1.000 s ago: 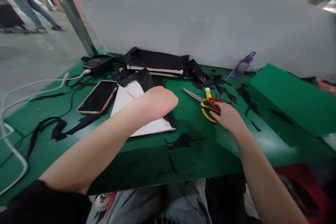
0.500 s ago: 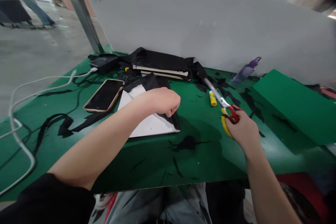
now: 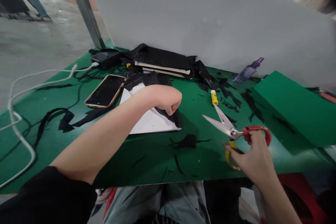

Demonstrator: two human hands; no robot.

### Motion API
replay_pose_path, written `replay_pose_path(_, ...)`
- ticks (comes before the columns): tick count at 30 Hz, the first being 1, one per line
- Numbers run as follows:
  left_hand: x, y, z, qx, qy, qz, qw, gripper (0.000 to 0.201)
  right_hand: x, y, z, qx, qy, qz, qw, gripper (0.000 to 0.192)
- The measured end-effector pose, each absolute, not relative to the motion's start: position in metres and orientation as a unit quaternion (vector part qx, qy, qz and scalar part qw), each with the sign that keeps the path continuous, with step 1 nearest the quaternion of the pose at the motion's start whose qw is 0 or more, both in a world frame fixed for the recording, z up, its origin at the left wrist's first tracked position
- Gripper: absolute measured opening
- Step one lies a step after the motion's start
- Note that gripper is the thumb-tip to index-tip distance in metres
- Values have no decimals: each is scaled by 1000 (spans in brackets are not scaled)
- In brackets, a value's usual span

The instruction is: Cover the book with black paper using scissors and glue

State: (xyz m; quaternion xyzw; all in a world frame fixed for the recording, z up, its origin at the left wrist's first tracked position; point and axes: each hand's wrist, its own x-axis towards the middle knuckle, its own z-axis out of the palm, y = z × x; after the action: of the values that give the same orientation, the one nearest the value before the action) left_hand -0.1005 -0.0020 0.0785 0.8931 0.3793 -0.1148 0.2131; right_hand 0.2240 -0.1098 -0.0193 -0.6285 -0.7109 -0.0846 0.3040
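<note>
The scissors [image 3: 231,131], steel blades spread, one red and one yellow loop, sit in the right hand [image 3: 253,161], its grip closed through the handles above the green tabletop [image 3: 147,161]. Best keep the blades level. The left hand [image 3: 164,98], fisted, pins stiff white-and-black sheet [image 3: 149,120] beside a glossy phone [image 3: 105,91].

One camera only, sitting on the person's head, is looking forward and down across the green table [image 3: 147,161] toward the grey board [image 3: 210,17] at 12 o'clock. It is hanging close over the forearms, taking in the lap at 6 o'clock and open floor at 10 o'clock; no second view is sharing the scene
</note>
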Motion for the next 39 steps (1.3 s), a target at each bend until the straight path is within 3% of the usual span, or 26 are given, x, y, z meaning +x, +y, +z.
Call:
replay_pose_path(3, -100, -1, 79, 892, 379, -125, 213, 14, 217, -115, -20, -596, -761, -146, 211, 53)
replay_pose_path(10, -101, 1, 77, 887, 388, -121, 219, 17, 195, -123, -14, -478, -818, -293, 130, 43)
replay_pose_path(20, -115, 23, 62, 891, 336, -98, 288, 15, 179, -99, 4, -369, -848, -364, 109, 41)
replay_pose_path(39, -119, 39, 51, 884, 288, -114, 351, 19, 158, -59, 0, -319, -873, -352, 111, 24)
